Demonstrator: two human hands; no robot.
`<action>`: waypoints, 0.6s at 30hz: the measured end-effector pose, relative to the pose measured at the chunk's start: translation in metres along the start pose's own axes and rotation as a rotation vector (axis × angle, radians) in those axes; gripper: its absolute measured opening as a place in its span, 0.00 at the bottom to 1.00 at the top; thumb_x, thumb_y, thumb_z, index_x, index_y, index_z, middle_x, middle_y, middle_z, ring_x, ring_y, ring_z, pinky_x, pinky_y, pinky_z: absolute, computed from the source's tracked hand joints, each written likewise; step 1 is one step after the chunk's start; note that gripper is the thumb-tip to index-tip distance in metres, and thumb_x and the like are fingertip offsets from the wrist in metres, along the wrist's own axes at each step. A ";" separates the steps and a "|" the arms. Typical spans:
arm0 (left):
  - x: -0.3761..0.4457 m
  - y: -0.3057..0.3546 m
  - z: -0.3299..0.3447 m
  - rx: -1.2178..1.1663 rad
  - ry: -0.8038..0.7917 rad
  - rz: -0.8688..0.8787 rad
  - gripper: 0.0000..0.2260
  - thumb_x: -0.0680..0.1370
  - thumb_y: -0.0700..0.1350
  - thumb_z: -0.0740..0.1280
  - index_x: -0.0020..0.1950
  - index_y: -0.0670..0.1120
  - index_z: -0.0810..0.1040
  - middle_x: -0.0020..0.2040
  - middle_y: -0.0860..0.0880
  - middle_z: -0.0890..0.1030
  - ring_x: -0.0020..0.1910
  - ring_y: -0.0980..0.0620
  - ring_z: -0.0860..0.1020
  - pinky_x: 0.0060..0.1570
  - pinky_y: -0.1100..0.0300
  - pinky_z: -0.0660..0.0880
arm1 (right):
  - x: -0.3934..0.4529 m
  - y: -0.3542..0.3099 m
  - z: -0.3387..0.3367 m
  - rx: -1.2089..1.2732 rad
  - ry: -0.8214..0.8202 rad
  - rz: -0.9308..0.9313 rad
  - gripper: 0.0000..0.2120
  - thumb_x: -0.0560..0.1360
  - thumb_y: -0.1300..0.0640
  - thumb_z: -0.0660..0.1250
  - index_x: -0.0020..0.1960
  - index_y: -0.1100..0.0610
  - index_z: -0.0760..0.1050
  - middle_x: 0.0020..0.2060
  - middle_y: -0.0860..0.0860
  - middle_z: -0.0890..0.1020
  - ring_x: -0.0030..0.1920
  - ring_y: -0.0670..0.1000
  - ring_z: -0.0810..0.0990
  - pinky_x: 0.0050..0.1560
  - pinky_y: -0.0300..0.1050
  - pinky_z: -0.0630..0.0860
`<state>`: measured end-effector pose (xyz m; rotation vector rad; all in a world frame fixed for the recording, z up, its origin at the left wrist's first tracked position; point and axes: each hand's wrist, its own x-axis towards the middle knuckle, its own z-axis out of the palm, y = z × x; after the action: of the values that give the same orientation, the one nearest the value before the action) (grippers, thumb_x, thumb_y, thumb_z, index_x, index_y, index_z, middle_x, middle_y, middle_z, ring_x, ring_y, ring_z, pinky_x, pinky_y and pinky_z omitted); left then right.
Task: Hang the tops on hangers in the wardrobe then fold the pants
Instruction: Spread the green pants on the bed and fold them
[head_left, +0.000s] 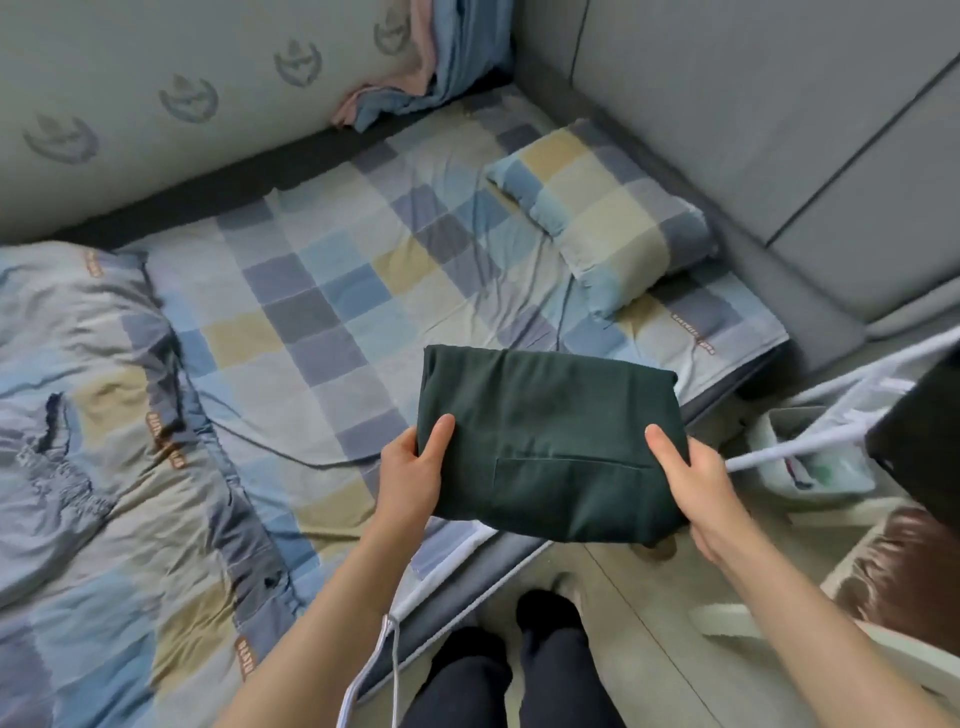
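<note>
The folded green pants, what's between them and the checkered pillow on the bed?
In the head view, only bare checkered sheet lies between the folded green pants, held by both hands, and the checkered pillow; nothing else sits there.

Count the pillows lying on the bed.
1. A checked pillow lies at the far right end of the bed, near the grey padded headboard. The crumpled duvet on the left could hide another.

Bed (332, 291) fitted with a checked sheet in blue, grey and tan; matching pillow (602, 208) near the grey padded headboard (753, 119). Rumpled duvet (88, 441) at left. Pale tiled floor (649, 623) alongside. Even, soft light.
</note>
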<state>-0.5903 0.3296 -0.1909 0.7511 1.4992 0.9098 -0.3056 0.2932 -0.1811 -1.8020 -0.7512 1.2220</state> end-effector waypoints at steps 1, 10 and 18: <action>-0.009 0.010 0.016 0.041 -0.073 0.011 0.12 0.77 0.58 0.67 0.46 0.51 0.82 0.41 0.57 0.85 0.39 0.59 0.83 0.35 0.65 0.78 | -0.019 0.002 -0.021 0.048 0.078 0.008 0.11 0.75 0.44 0.67 0.48 0.50 0.80 0.42 0.40 0.85 0.42 0.39 0.83 0.34 0.31 0.76; -0.093 0.021 0.148 0.250 -0.520 0.047 0.12 0.78 0.55 0.67 0.50 0.48 0.82 0.44 0.54 0.86 0.44 0.55 0.85 0.44 0.59 0.81 | -0.147 0.048 -0.158 0.165 0.547 0.097 0.33 0.63 0.27 0.64 0.48 0.56 0.78 0.49 0.55 0.84 0.52 0.57 0.81 0.59 0.60 0.75; -0.233 -0.054 0.280 0.522 -0.909 0.036 0.12 0.78 0.58 0.67 0.49 0.52 0.83 0.46 0.56 0.86 0.47 0.57 0.84 0.47 0.58 0.80 | -0.321 0.131 -0.277 0.410 0.912 0.143 0.14 0.72 0.33 0.61 0.48 0.38 0.81 0.44 0.32 0.83 0.44 0.33 0.81 0.41 0.33 0.74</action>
<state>-0.2816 0.1379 -0.1314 1.3449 0.8827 0.1063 -0.1560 -0.1153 -0.0960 -1.8076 0.1419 0.4604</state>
